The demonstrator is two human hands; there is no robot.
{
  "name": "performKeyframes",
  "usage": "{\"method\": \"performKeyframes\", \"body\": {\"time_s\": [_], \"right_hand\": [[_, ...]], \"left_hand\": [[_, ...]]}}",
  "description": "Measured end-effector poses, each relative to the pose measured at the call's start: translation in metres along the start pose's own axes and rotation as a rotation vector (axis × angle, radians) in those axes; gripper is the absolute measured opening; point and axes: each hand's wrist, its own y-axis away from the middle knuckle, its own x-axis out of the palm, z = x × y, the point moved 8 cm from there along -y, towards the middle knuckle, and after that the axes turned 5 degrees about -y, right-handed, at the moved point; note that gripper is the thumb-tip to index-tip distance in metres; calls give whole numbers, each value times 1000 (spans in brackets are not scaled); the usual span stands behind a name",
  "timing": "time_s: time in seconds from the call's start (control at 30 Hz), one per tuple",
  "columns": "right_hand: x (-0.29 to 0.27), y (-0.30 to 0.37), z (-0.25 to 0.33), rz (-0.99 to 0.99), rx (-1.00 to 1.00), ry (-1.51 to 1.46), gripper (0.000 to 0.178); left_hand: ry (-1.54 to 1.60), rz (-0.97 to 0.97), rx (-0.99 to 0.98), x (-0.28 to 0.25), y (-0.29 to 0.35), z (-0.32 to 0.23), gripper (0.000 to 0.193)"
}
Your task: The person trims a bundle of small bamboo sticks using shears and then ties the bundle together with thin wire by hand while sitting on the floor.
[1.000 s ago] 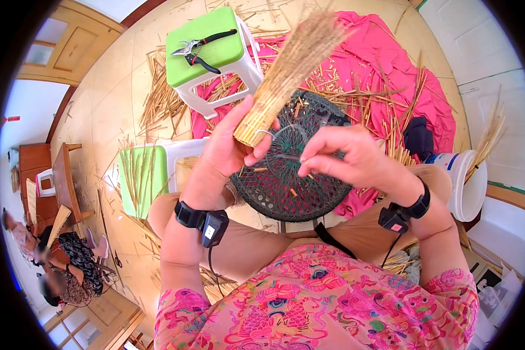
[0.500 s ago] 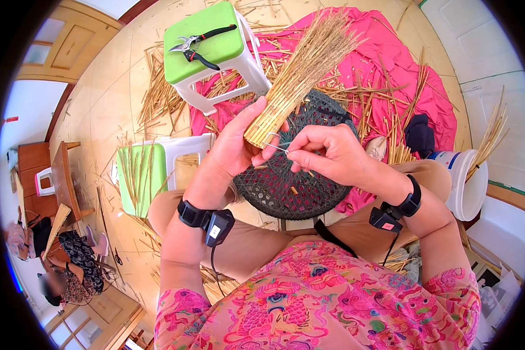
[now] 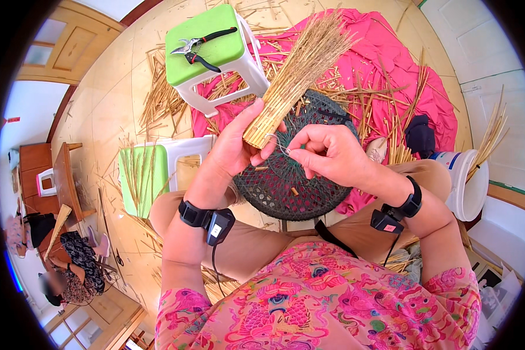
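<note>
My left hand [image 3: 235,143] is closed around a flat bundle of straw-coloured stalks [image 3: 283,99], tilted so its feathery heads point up and away to the right. The cut stalk ends face me. Beside those ends my right hand [image 3: 326,153] pinches a thin pale wire or cord [image 3: 278,142], which curves from the fingertips to the bundle's lower end. Whether it passes through the stalks I cannot tell. Below both hands lies a round dark mesh-covered piece [image 3: 291,186] with bits of stalk on it. A band with a small black device sits on each forearm.
Pruning shears [image 3: 197,49] lie on a green-topped stool [image 3: 216,69]. A second green stool [image 3: 144,175] on the left carries stalks. Pink cloth [image 3: 385,55] strewn with stalks covers floor ahead. A white bucket [image 3: 469,184] stands right. Another person [image 3: 79,262] sits far left.
The wire, straighter and tauter before, now bends in a slack loop between my right fingertips and the bundle. Both hands have barely moved.
</note>
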Motion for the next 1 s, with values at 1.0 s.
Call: {"method": "performKeyframes", "body": {"time_s": [1.0], "right_hand": [[-39,-34,-34,-220,-155,-334,8]], "left_hand": [[118,76,321,-5,-17,-19,49]]}}
